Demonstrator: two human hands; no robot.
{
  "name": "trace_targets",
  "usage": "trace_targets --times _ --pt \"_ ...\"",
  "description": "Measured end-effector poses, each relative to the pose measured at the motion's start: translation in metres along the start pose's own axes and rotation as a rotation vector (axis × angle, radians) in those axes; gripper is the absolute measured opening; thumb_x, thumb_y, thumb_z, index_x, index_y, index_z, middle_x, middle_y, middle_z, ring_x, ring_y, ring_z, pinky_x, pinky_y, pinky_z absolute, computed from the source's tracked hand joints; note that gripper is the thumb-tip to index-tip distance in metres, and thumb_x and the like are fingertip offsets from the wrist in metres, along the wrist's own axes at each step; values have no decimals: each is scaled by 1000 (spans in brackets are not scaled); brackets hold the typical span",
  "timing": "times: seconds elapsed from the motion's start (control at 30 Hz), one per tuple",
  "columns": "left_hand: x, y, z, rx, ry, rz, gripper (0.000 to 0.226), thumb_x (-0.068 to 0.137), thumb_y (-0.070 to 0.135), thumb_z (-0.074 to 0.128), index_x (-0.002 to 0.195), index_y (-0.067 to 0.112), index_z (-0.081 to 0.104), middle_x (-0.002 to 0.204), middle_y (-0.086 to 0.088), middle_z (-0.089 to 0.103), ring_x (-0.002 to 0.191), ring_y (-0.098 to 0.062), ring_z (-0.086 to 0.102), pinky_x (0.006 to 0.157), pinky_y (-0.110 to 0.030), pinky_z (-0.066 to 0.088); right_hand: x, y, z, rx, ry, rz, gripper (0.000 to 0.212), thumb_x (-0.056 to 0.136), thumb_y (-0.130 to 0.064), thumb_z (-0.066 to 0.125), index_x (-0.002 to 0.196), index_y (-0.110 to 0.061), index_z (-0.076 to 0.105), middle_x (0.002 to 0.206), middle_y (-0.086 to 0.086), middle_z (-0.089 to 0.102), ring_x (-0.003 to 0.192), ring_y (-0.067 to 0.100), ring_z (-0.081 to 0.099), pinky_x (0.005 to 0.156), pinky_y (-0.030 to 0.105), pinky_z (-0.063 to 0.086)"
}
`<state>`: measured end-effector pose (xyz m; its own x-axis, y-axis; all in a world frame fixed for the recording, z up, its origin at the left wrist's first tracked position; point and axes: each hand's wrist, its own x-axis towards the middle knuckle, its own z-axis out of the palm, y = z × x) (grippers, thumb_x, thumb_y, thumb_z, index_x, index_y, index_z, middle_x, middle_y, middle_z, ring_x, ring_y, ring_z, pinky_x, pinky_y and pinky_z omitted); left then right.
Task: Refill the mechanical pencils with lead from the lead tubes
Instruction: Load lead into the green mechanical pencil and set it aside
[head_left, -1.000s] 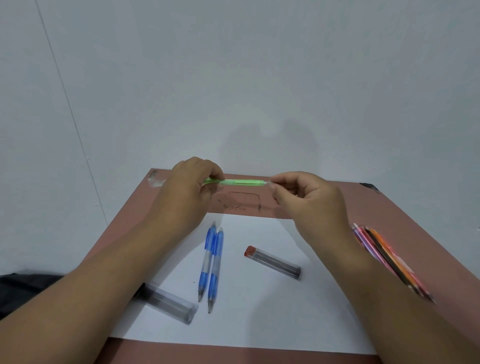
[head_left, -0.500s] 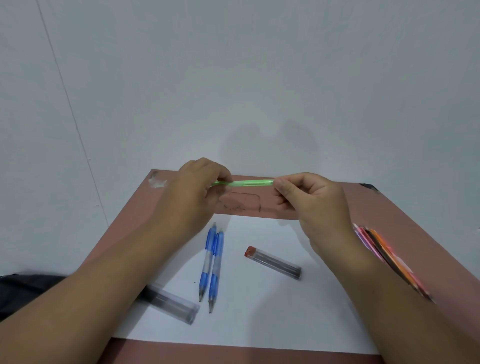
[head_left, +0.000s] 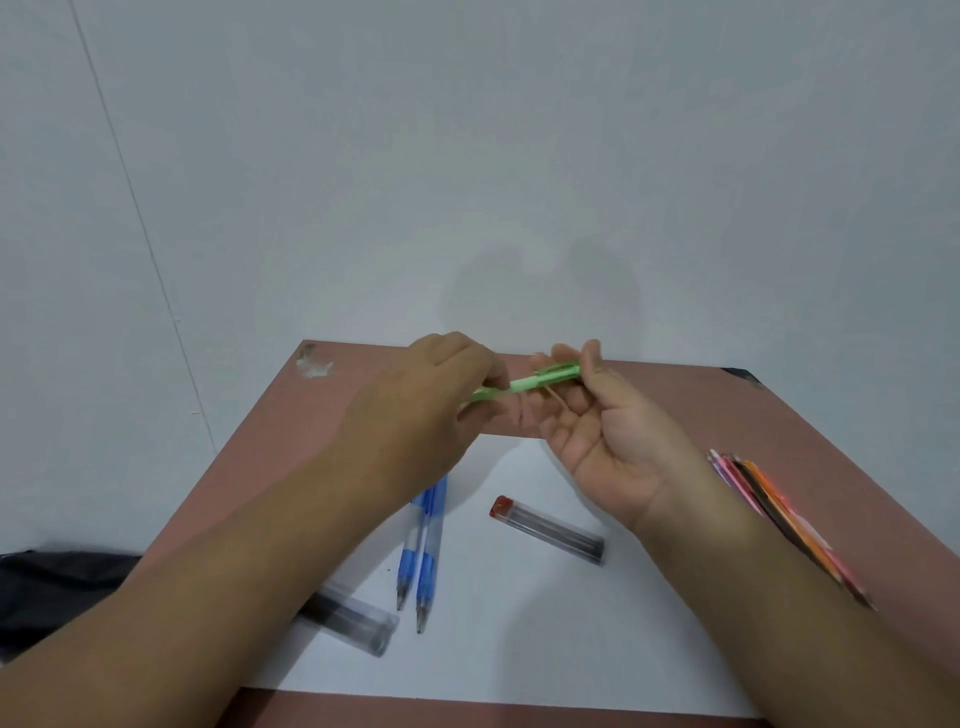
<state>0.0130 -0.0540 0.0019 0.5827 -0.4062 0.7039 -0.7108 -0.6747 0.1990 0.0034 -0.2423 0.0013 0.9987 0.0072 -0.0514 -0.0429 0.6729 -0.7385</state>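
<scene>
A green mechanical pencil (head_left: 530, 383) is held above the far part of the table, tilted up to the right. My left hand (head_left: 415, 410) grips its lower left end, with the tip hidden in the fingers. My right hand (head_left: 597, 431) is turned palm up, and its thumb and fingers pinch the clip end of the pencil. Two blue mechanical pencils (head_left: 423, 551) lie side by side on the white paper (head_left: 519, 613). A lead tube with a red cap (head_left: 548, 530) lies to their right. Another clear lead tube (head_left: 348, 621) lies partly under my left forearm.
The brown table (head_left: 779, 431) stands against a pale wall. A bunch of coloured pencils (head_left: 779, 514) lies at the right, partly behind my right forearm. Dark cloth (head_left: 57, 587) sits off the table's left edge.
My right hand has turned palm up and the pencil's right end has risen. Both hands have shifted slightly to the right, with the pencil still between them.
</scene>
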Motion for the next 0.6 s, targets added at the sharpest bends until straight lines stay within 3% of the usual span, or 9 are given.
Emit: trace_targets --times 0.1,0.17,0.23,0.33,0.43,0.53,0.6 --pt "-1 2 -2 -100 -57 -38 44 87 56 65 116 23 66 98 16 58 88 -2 50 72 -20 46 2 -7 -3 -45 43 -79 34 92 -45 62 101 -12 64 108 13 78 100 29 76 74 45 63" --pt "-4 1 -5 -105 -79 -77 57 90 70 45 124 28 61 103 21 56 91 3 49 73 -14 42 3 -13 -4 3 57 -136 36 99 -50 54 97 -14 60 95 11 77 93 30 77 74 47 62" --pt "-7 -2 -7 -117 -84 -123 62 92 75 30 126 32 60 105 22 57 93 3 51 73 -15 42 3 -19 -4 79 74 -192 39 100 -53 51 94 -15 58 76 8 67 75 27 74 73 45 62" --pt "-9 -7 -7 -167 -99 -136 67 95 76 19 117 32 65 99 19 62 95 0 56 77 -25 48 3 -27 -8 159 79 -215 43 102 -58 45 90 -18 56 66 2 49 54 18 50 59 30 52" --pt "-9 -9 -5 -221 -184 -153 67 95 77 16 103 35 68 92 14 66 91 -6 60 78 -37 53 2 -30 -14 199 51 -193 50 104 -57 39 80 -17 56 65 1 40 53 17 35 51 26 36" --pt "-10 -7 1 -413 -296 -249 51 92 79 20 99 56 66 98 26 67 97 2 61 82 -28 48 -1 -31 -16 243 -2 -190 47 99 -47 38 67 -15 52 64 1 36 54 17 32 51 26 32" --pt "-11 -5 4 -507 -322 -325 50 89 79 21 94 60 66 95 22 68 93 4 60 81 -24 43 -2 -32 -15 259 -22 -206 44 97 -42 36 64 -15 49 63 1 36 53 18 32 50 26 32"
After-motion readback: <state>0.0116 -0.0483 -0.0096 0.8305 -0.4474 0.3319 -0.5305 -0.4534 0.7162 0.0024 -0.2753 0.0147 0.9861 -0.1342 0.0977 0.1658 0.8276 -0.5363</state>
